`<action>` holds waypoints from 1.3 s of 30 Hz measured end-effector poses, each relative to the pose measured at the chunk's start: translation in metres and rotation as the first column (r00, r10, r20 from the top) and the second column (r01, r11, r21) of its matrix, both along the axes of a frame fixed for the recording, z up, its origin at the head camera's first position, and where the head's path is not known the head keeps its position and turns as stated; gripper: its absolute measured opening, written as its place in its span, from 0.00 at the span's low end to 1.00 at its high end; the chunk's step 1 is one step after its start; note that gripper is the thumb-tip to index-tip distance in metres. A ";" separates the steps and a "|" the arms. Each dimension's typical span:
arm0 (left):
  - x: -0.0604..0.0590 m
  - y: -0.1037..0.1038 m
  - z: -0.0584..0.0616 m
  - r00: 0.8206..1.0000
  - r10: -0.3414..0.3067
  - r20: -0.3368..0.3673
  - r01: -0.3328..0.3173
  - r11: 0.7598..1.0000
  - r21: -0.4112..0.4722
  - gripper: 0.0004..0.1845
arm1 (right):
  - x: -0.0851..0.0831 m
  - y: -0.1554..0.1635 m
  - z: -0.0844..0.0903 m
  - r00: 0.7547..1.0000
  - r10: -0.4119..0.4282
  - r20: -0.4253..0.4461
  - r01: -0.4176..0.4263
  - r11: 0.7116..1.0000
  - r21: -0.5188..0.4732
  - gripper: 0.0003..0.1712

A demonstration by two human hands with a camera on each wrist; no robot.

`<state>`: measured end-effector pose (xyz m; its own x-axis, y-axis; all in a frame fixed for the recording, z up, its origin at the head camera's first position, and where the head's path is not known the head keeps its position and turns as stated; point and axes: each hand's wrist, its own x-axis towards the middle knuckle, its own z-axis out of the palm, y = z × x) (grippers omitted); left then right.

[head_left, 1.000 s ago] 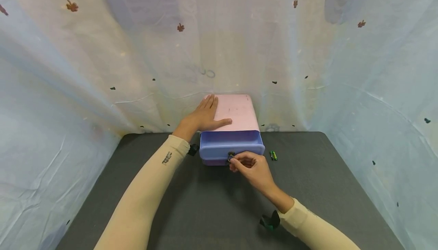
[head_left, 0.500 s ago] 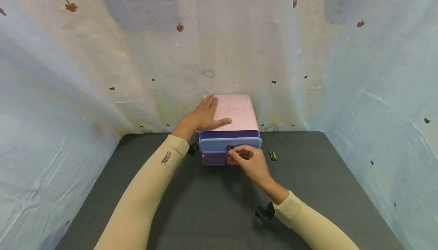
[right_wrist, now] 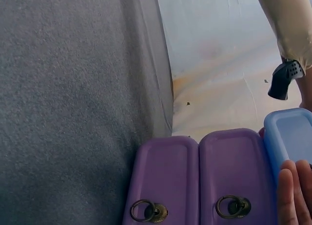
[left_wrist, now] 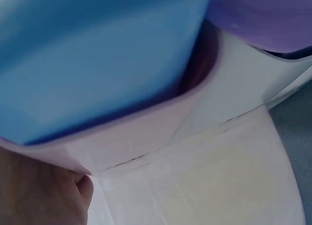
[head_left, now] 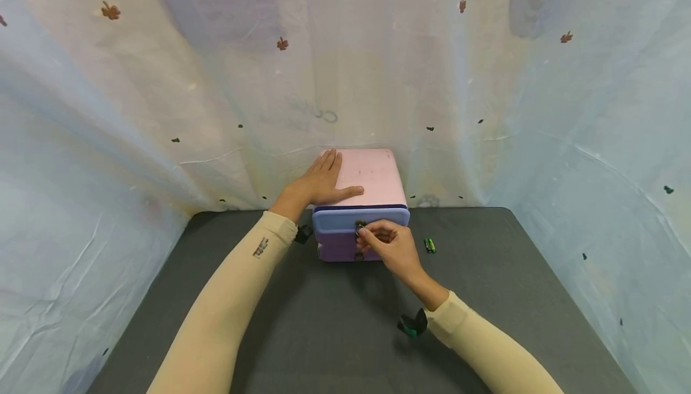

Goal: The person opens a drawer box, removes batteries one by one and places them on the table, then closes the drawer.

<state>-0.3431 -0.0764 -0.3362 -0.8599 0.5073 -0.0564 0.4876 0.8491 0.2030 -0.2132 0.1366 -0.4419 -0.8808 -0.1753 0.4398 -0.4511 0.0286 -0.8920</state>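
A small pink drawer box [head_left: 375, 175] stands at the table's far edge against the curtain. My left hand [head_left: 329, 172] lies flat on its top, fingers straight. My right hand [head_left: 363, 233] pinches the metal ring pull [head_left: 359, 225] of the blue top drawer [head_left: 335, 221], which sits almost flush in the box. Below it are purple drawers [head_left: 337, 249]. The right wrist view shows two purple drawer fronts [right_wrist: 168, 171] with ring pulls [right_wrist: 146, 211], the blue drawer [right_wrist: 290, 132] and my fingers [right_wrist: 292, 195]. The left wrist view shows the blue drawer's side [left_wrist: 97, 54] inside the pink casing [left_wrist: 136, 137].
Green batteries [head_left: 429, 244] lie on the dark grey table [head_left: 324, 322] just right of the box. A pale curtain [head_left: 162, 112] with small leaf prints closes in the table on three sides.
The blue drawer went from pulled out to nearly shut. My right hand moved toward the box with the ring pull. My left hand stayed flat on top.
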 end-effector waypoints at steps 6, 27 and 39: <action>-0.008 -0.001 -0.005 1.000 0.004 0.016 -0.004 1.000 -0.002 0.67 | -0.007 -0.001 0.000 1.000 -0.006 -0.022 0.006 1.000 -0.008 0.05; -0.002 -0.001 0.000 1.000 -0.021 0.007 0.021 1.000 0.021 0.68 | -0.017 -0.003 -0.005 0.998 -0.020 -0.057 0.018 0.999 -0.037 0.05; -0.004 -0.004 -0.002 1.000 -0.016 0.009 0.016 1.000 0.022 0.68 | -0.020 -0.005 -0.006 0.998 -0.016 -0.066 0.012 0.998 -0.054 0.05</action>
